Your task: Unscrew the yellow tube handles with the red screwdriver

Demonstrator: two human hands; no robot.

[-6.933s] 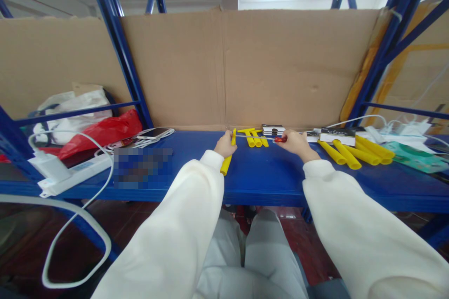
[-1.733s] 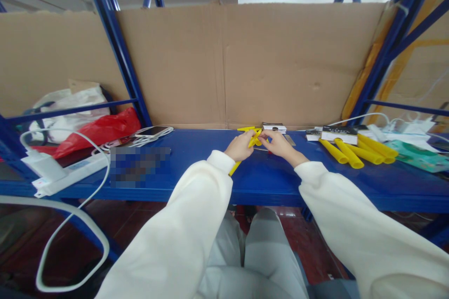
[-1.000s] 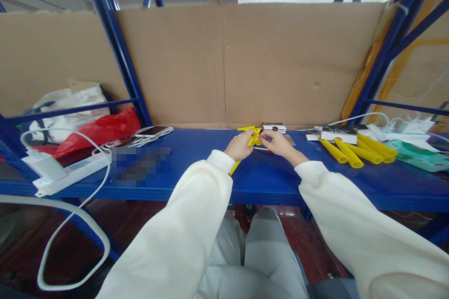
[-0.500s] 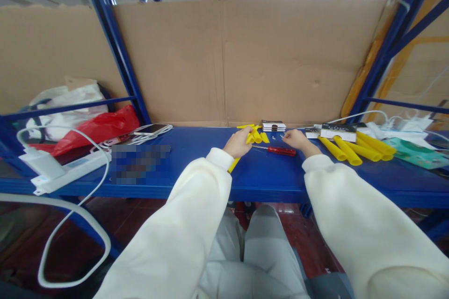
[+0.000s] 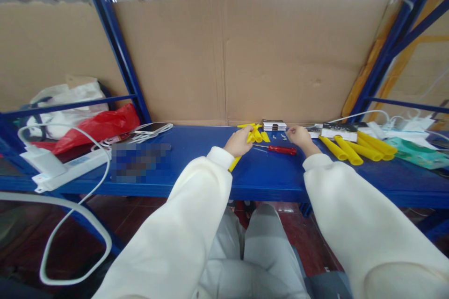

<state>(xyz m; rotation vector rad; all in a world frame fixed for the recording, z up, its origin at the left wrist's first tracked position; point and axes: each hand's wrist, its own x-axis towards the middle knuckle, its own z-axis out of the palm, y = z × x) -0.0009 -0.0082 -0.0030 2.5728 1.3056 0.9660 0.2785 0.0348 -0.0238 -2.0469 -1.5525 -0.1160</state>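
My left hand [image 5: 239,141] is closed around a yellow tube [image 5: 234,164], whose lower end sticks out below the palm. Just beyond its fingers lie several short yellow pieces [image 5: 257,136]. My right hand [image 5: 298,138] is closed, fingertips pinched near the blue tabletop; what they hold, if anything, is too small to make out. Small pale bits [image 5: 283,137] lie left of those fingertips. Between the hands rests a screwdriver with a red handle [image 5: 282,150], its shaft pointing left. Behind it is a small stack of white cards [image 5: 274,125] with a black clip.
Several long yellow tubes [image 5: 348,150] and a black-and-white box [image 5: 339,131] lie at right, beside a green packet [image 5: 417,153]. At left are a power strip [image 5: 72,170], a phone [image 5: 154,128], cables and a red bag [image 5: 101,126]. Cardboard [image 5: 280,56] stands behind.
My right hand has shifted slightly right and away from the screwdriver, showing more of the small pale bits. My left hand has barely moved and still grips the yellow tube.
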